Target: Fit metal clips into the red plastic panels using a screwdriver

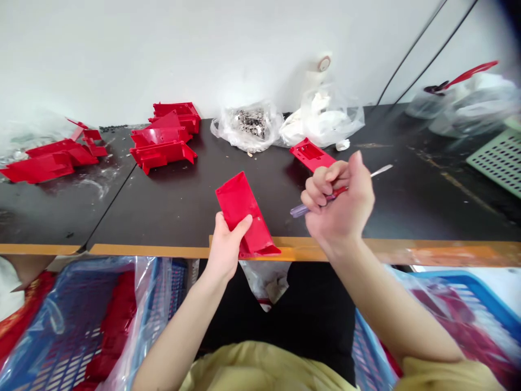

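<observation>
My left hand (229,241) grips a red plastic housing panel (244,212) by its lower left side, thumb on its face, over the front edge of the table. My right hand (340,201) is raised to the right of it, fingers curled around a screwdriver (300,210). The handle is partly clear purple and the flat metal tip points up and to the right. Just behind the right hand, another red panel with slots (312,155) lies on the table, partly hidden by the fingers.
Red parts stand in groups at the back (165,141) and left (57,157) of the black table (171,212). Bags of small metal pieces (250,126) and white pieces (321,122) sit by the wall. Blue baskets (148,304) flank my legs; a green basket (499,160) stands right.
</observation>
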